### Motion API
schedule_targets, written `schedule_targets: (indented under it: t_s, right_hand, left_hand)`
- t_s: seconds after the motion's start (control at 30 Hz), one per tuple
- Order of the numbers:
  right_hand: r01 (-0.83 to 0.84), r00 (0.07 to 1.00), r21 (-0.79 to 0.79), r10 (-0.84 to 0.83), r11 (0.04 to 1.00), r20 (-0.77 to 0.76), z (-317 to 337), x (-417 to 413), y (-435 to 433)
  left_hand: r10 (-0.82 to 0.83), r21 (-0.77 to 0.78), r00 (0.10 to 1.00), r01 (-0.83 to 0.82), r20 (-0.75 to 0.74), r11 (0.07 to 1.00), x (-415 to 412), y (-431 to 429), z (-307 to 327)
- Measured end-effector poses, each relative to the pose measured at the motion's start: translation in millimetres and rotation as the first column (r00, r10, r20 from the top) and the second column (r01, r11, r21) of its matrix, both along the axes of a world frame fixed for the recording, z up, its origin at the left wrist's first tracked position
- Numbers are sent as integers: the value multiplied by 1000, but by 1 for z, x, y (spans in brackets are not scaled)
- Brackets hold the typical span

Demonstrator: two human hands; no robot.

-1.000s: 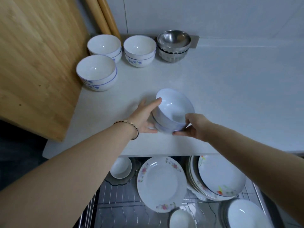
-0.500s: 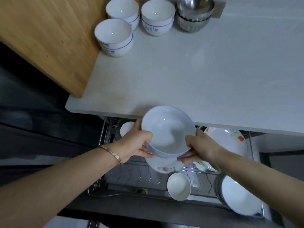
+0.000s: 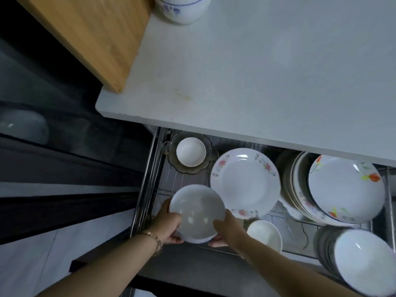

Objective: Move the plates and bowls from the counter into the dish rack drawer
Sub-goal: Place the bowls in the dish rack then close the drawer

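While over dish rack drawer, white bowl gripped between left hand and right hand.

Glossy ceramic bowl; wire rack (probably steel); matt counter.

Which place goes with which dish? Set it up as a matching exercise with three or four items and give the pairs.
Column one:
1. white bowl
2. small white cup
3. flower-rimmed plate
4. blue-patterned bowl

Column two:
A. on the counter beside the wooden board
B. held in both hands over the drawer's front left
C. inside a dark glass dish at the drawer's back left
D. leaning in the rack's middle

Pairs: 1-B, 2-C, 3-D, 4-A
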State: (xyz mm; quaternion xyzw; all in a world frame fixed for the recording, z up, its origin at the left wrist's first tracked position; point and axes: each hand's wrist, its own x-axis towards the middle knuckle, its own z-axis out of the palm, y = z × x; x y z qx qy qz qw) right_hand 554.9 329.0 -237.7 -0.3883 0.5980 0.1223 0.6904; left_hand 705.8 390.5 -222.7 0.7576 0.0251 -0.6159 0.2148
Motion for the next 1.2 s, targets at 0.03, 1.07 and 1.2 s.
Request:
schedule_targets:
  t_s: [0.03,1.07,1.2]
  right_hand:
    - [24,999,22,-23,999,-29,-13,7,1]
    - [-505,845,-408,340,761,-413,-79,19,11]
    - [-691,707,-316,517,650,-483,-52,18,-6]
  left_hand:
    - [-3,15,1000,3,-8,1000,4,0,-13]
    - [-502,136,713,507,490,851,8,19,-84]
    - [-517,171,700,505,492,846,19,-5,-54]
